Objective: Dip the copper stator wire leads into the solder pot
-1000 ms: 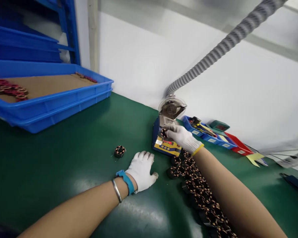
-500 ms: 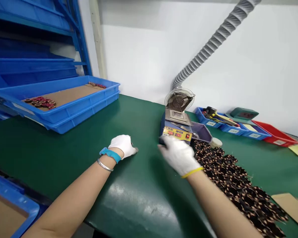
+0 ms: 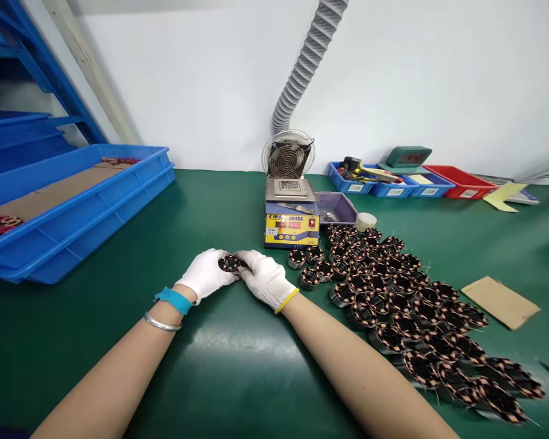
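Between my two gloved hands is a motor stator (image 3: 229, 263), a small black ring with copper windings, just above or on the green bench. My left hand (image 3: 209, 274) has its fingers closed round the ring's left and near side. On the other side, the fingers of my right hand (image 3: 261, 275) are pinched at its right edge. Several loose stators (image 3: 310, 278) stand close to my right wrist, and a large group of the same stators (image 3: 405, 320) spreads to the right.
A yellow-and-blue heating unit marked CM 558 (image 3: 291, 227) stands ahead, with a fan (image 3: 287, 160) and grey duct (image 3: 304, 67) behind it. A purple tray (image 3: 343, 208), blue bins (image 3: 394, 190), a red bin (image 3: 464, 183) and cardboard (image 3: 501, 302) lie rightward. A large blue tray (image 3: 119, 198) is left.
My right hand has come leftward, away from the heating unit, and meets my left hand at the stator. The view has turned to the right.
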Demonstrator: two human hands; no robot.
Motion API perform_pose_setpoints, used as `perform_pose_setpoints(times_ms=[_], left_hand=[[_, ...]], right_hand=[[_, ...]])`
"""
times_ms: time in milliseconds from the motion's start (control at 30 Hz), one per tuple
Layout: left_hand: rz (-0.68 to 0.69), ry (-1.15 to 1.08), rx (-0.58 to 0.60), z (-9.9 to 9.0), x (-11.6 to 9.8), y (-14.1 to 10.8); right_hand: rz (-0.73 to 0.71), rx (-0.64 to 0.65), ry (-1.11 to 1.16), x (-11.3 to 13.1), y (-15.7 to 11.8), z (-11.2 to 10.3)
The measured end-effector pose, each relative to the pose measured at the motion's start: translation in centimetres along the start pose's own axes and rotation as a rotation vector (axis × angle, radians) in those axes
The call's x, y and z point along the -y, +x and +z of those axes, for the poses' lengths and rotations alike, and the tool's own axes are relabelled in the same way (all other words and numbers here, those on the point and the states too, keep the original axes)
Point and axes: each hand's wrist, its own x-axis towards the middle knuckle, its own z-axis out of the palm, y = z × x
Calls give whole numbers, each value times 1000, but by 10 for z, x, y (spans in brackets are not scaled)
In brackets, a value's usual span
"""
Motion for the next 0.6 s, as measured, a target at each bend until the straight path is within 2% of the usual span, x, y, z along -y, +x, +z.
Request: perform_pose_setpoints(times_ms=[100,267,367,467,600], left_hand=[[-8,-40,-7,-1,1,-1],[-23,-51,-12,0,1,-2],[-13,-26,-11,1,1,-2],[24,2,-9,1,3,-2],[9,-19,-20,2,6,-3]], right_hand=[[24,14,-79,-3,3,-1],[179,-62,-67,-6,2,-4],[128,-68,-30,-2,-1,-5],[36,-26,-103,4,-2,-4],[93,-48,-140,0,-2,-6]])
